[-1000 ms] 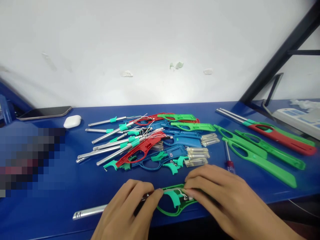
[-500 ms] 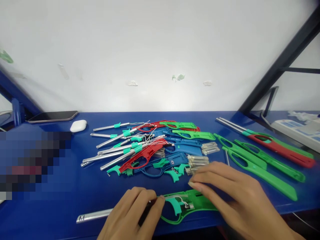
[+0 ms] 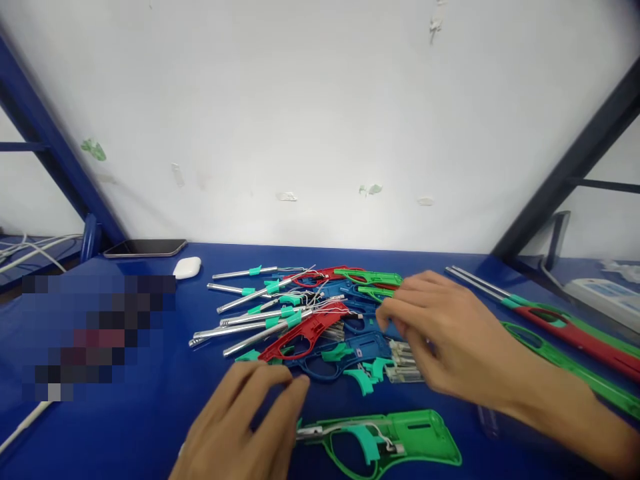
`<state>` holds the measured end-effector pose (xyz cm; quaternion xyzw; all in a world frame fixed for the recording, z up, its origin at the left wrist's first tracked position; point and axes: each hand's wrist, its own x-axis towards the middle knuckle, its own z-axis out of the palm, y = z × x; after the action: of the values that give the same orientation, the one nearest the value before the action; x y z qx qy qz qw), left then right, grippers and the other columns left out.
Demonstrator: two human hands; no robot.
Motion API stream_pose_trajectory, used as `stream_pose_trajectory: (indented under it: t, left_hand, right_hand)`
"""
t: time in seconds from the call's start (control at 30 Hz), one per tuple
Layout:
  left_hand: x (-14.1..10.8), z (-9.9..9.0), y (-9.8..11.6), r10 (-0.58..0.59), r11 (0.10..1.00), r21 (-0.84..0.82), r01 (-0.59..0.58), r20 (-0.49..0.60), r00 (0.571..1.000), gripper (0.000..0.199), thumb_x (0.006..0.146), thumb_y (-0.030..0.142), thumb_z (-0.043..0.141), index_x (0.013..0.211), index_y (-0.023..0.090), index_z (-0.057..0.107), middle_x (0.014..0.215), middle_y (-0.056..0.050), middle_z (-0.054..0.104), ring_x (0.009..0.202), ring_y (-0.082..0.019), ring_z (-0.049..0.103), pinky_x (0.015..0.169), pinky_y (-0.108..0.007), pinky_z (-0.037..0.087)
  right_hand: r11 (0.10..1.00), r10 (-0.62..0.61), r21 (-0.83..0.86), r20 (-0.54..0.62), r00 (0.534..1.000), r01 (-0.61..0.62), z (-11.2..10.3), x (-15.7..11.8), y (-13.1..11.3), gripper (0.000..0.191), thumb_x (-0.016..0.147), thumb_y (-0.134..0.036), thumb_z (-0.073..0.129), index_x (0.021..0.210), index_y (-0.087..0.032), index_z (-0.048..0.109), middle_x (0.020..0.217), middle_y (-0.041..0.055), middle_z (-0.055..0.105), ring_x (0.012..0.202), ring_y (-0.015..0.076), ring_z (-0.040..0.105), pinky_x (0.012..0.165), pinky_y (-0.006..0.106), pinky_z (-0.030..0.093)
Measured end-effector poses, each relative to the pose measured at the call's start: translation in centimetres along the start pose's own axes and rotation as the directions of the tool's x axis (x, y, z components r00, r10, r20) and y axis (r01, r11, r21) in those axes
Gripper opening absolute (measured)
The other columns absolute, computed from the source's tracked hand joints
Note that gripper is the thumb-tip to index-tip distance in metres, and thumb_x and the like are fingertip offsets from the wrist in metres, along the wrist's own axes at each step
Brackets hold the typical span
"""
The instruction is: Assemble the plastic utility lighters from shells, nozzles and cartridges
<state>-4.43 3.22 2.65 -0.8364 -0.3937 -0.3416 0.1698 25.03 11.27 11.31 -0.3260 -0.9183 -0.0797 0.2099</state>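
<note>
1. Behind your work, on the blue worktop [image 3: 125, 437], lies a mixed pile: metal tubes [image 3: 245, 329] at the left, then a red shell [image 3: 320, 323], blue shells [image 3: 373, 348], and clear tanks [image 3: 403, 375] at the right.
2. Loose teal triggers [image 3: 361, 382] lie at the near side of this pile, close to your lighter [image 3: 417, 443] but apart from it.
3. Far left are a phone [image 3: 145, 248] and a white case [image 3: 187, 268]. At right, your forearm partly blocks the view of a green shell [image 3: 575, 368].
4. Your right hand [image 3: 440, 327] is over the pile's right part, fingers bent; the fingertips are hidden, so I cannot tell if it holds something.
5. Your left hand [image 3: 245, 420] covers the lighter's tube, thumb and forefinger bowed apart; whether it grips, I cannot tell.
6. The lighter lies near the front, green, opened side up, handle to the right, with teal trigger and white wires visible.
</note>
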Motion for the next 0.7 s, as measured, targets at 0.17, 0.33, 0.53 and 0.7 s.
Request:
stream_pose_trajectory:
  t: [0.17,0.33,0.53,0.7]
  left_hand:
    - [3.6,-0.9,-3.6,-0.225,0.974,-0.008,0.227,0.110,0.968,0.027,0.112,0.026,0.048,0.108,0.024,0.075,0.104,-0.005,0.071,0.099,-0.024,0.060,0.087,-0.037,0.052]
    - [6.0,-0.7,-4.4,-0.216,0.969,-0.045,0.244,0.334,0.918,0.030,0.108,0.025,0.051,0.091,0.027,0.076,0.090,-0.001,0.071,0.083,-0.019,0.065,0.072,-0.031,0.049]
    - [6.6,0.0,-3.4,-0.244,0.969,0.085,0.232,0.482,0.841,0.018,0.093,0.012,0.069,0.096,0.027,0.077,0.093,-0.002,0.070,0.082,-0.023,0.068,0.063,-0.030,0.047]
    - [6.7,0.4,-4.2,-0.265,0.964,0.169,0.206,0.510,0.818,0.023,0.102,0.012,0.056,0.098,0.024,0.075,0.097,-0.006,0.071,0.096,-0.026,0.072,0.067,-0.030,0.050]
  right_hand:
    - [0.999,0.038,0.004,0.114,0.993,-0.039,-0.7,2.1,1.4,0.023,0.089,-0.012,0.051,0.091,-0.019,0.073,0.078,0.0043,0.071,0.070,0.0209,0.060,0.072,0.037,0.040]
    - [0.993,-0.085,0.099,0.290,0.953,0.058,1.7,3.1,1.5,0.024,0.107,-0.020,0.057,0.109,-0.023,0.080,0.099,0.0030,0.079,0.088,0.0191,0.073,0.074,0.032,0.049]
    - [0.994,-0.112,0.034,0.326,0.939,0.107,4.5,4.7,0.2,0.017,0.107,-0.030,0.069,0.103,-0.017,0.080,0.098,0.0071,0.079,0.084,0.0227,0.072,0.067,0.034,0.046]
    - [0.995,-0.074,-0.037,0.354,0.932,0.093,4.6,5.6,-0.9,0.014,0.102,-0.027,0.076,0.094,-0.015,0.076,0.091,0.0066,0.077,0.074,0.0201,0.068,0.056,0.033,0.033]
